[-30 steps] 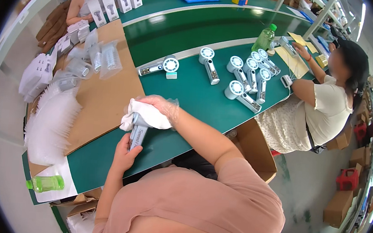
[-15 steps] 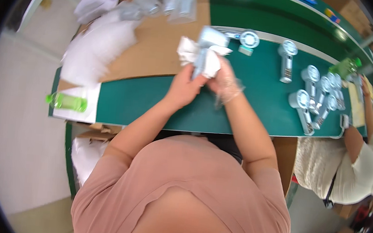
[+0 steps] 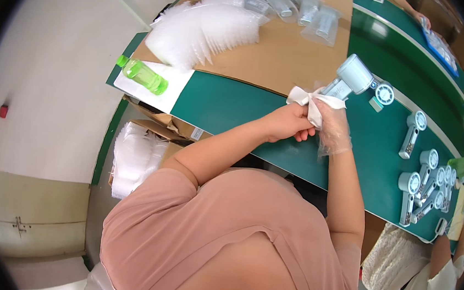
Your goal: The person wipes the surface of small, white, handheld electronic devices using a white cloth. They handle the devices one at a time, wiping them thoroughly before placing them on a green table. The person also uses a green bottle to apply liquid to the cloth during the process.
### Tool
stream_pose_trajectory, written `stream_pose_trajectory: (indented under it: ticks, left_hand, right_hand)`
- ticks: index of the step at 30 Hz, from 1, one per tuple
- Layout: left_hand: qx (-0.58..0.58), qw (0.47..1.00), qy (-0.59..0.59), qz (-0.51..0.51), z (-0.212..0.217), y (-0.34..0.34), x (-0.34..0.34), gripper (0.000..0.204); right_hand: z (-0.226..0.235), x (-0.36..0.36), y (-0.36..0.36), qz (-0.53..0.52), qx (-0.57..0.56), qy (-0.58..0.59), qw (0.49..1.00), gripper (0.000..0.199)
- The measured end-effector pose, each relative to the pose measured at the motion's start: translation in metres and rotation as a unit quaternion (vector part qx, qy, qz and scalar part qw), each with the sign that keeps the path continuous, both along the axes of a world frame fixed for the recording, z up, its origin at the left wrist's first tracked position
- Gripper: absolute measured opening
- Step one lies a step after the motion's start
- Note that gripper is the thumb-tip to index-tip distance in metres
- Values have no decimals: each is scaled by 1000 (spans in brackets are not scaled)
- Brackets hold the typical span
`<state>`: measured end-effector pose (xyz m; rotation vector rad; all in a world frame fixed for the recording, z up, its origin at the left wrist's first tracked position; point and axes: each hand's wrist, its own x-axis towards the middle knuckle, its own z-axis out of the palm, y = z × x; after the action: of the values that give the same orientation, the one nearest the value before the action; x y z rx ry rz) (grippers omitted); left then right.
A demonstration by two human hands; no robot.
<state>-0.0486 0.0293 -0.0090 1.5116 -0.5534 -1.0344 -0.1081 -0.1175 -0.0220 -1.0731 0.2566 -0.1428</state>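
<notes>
— What have the hands got, from where you sit?

— I see the left hand (image 3: 287, 123) closed around a white cloth (image 3: 308, 101), fingers curled tight on it. The right hand (image 3: 333, 127), in a thin clear glove, is clamped on the handle of a pale blue handheld fan (image 3: 349, 79); the cloth wraps that handle. The fan's round head tilts up and away, held just above the green worktop (image 3: 229, 109).

— And around them?

— I make out a brown cardboard sheet (image 3: 284, 55) beyond the fan, carrying a fanned stack of clear bags (image 3: 203, 29). A green bottle (image 3: 141, 74) lies on white paper at the bench's left end. More fans (image 3: 419, 181) lie in a cluster to the right, near a co-worker (image 3: 424, 278) in white. Pale floor lies left of the bench.

— Any change from half a second back?

— Yes. I saw the fan buried in the cloth then; now its head stands clear, and both hands have shifted toward the bench's right.
</notes>
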Motion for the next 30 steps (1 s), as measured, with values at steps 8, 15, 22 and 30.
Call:
stream_pose_trajectory:
  ticks: [8, 15, 22, 30]
  left_hand:
    - [87, 626, -471, 615, -23, 117, 128, 21]
    - [143, 631, -560, 517, -19, 129, 160, 14]
    - [51, 798, -589, 119, 0, 13, 73, 18]
    - [109, 781, -599, 138, -29, 4, 84, 22]
  right_hand:
    - [-8, 11, -2, -125, -27, 3, 992, 33]
    - [-8, 9, -5, -119, -56, 27, 991, 27]
    - [1, 1, -16, -79, -127, 48, 988, 25]
    - [0, -1, -26, -52, -97, 48, 993, 28]
